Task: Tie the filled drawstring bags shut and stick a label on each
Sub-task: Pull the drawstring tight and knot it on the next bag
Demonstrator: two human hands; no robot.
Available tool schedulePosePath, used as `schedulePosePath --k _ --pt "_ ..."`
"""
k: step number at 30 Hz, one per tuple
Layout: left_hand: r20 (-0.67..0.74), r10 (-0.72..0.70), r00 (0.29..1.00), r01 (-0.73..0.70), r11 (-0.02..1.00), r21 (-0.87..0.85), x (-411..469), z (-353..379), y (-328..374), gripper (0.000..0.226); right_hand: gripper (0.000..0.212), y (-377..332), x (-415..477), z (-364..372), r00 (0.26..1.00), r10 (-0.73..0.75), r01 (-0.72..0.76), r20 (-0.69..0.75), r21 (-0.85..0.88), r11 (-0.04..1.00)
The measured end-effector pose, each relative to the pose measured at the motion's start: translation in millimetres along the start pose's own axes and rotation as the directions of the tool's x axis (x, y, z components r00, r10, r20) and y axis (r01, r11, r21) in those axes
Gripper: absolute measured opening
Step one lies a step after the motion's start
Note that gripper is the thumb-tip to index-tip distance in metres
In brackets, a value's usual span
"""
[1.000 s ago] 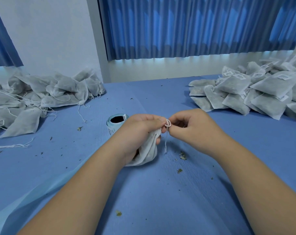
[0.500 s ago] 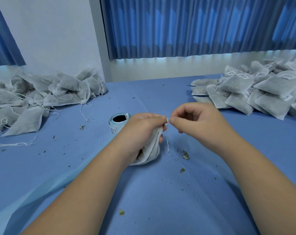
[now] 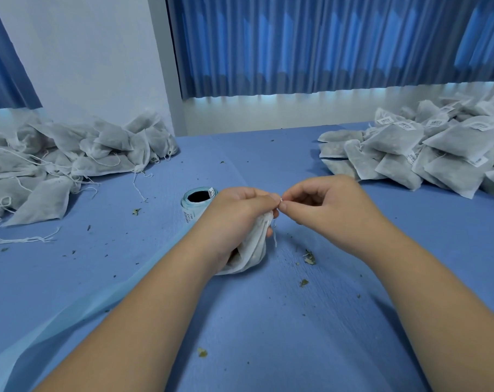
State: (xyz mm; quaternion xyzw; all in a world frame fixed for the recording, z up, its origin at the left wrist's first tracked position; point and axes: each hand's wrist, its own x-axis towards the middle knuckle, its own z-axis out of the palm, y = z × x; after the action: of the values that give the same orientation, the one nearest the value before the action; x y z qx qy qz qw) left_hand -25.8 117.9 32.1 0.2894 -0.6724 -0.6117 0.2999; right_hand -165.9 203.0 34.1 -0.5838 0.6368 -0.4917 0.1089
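Gripping soft gauzy drawstring bag (image 3: 254, 247), left hand (image 3: 234, 219); right hand (image 3: 325, 205) pinching thin white string (image 3: 275, 236).

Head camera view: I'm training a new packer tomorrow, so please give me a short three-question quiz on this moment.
1. True or false: the bags in the right-side pile already carry labels.
2. What does the left hand grip? A: scissors. B: a bag. C: nothing.
3. Fill in: the right hand pinches the bag's ___ between its fingers.

Key: 1 true; 2 B; 3 drawstring.
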Motion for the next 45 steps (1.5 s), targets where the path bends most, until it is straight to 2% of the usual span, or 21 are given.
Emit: schedulePosePath --k 5,8,11,14,17,19,21,24,27,29,35,38,40,42,45 --pt "-0.015 0.016 1.000 -0.016 0.999 0.031 0.9 -0.9 -2.3 0.014 0.015 -0.1 0.9 -0.8 1.000 0.025 -0.025 0.002 -0.044 0.999" --pt "-0.025 0.034 0.999 -0.032 0.997 0.068 0.2 -1.2 -1.8 0.017 0.020 -0.9 1.1 -3.3 0.997 0.066 -0.066 -0.032 0.001 0.998" --pt "-0.059 0.002 0.998 0.002 0.997 0.073 -0.7 -4.1 -0.3 0.021 0.018 -4.0 3.2 -9.1 0.988 0.132 -0.117 -0.079 0.164 0.979" --pt "-0.072 -0.034 0.997 0.037 0.998 0.043 -2.1 -3.3 0.8 0.023 0.014 -7.4 4.4 -12.6 0.985 0.159 -0.125 -0.061 0.370 0.921" --pt "-0.056 0.024 0.998 -0.014 0.985 0.174 -2.2 1.7 -0.1 0.023 0.015 -7.2 3.4 -9.8 0.992 0.122 -0.096 -0.016 0.526 0.845" --pt "-0.044 0.049 0.998 -0.038 0.975 0.218 -2.1 3.5 -0.5 0.021 0.013 -7.1 3.5 -7.1 0.994 0.112 -0.091 0.003 0.600 0.795" --pt "-0.035 0.040 0.999 -0.033 0.982 0.187 -2.1 3.6 -0.7 0.021 0.013 -7.4 3.8 -5.6 0.992 0.120 -0.111 0.031 0.656 0.747" --pt "-0.101 0.063 0.993 -0.049 0.989 0.137 -0.3 4.2 -0.5 0.024 0.014 -8.6 3.5 -6.3 0.983 0.143 -0.182 0.117 0.726 0.664" --pt "-0.186 0.158 0.970 -0.113 0.967 0.229 4.1 5.7 -3.1 0.023 0.007 -8.4 4.1 -8.6 0.947 0.206 -0.322 0.247 0.736 0.595" --pt "-0.183 0.176 0.967 -0.121 0.953 0.277 5.3 8.5 -6.3 0.022 0.007 -8.1 4.0 -9.5 0.931 0.217 -0.364 0.293 0.715 0.596" --pt "-0.169 0.160 0.972 -0.093 0.932 0.351 6.6 14.3 -12.1 0.023 0.018 -7.6 3.3 -9.0 0.946 0.177 -0.323 0.273 0.731 0.601" --pt "-0.245 0.195 0.950 -0.114 0.943 0.312 9.2 10.5 -10.7 0.024 0.016 -6.6 4.6 -11.6 0.927 0.218 -0.375 0.305 0.725 0.578" --pt "-0.289 0.239 0.927 -0.131 0.929 0.347 10.3 8.5 -10.0 0.024 0.020 -5.5 5.0 -13.0 0.898 0.267 -0.439 0.350 0.668 0.601" --pt "-0.287 0.271 0.919 -0.140 0.903 0.405 10.7 8.0 -10.2 0.024 0.025 -4.5 4.4 -12.6 0.882 0.291 -0.468 0.370 0.623 0.626" --pt "-0.257 0.272 0.928 -0.142 0.891 0.430 10.8 7.4 -12.1 0.022 0.031 -3.6 3.9 -12.4 0.892 0.271 -0.451 0.363 0.650 0.612"
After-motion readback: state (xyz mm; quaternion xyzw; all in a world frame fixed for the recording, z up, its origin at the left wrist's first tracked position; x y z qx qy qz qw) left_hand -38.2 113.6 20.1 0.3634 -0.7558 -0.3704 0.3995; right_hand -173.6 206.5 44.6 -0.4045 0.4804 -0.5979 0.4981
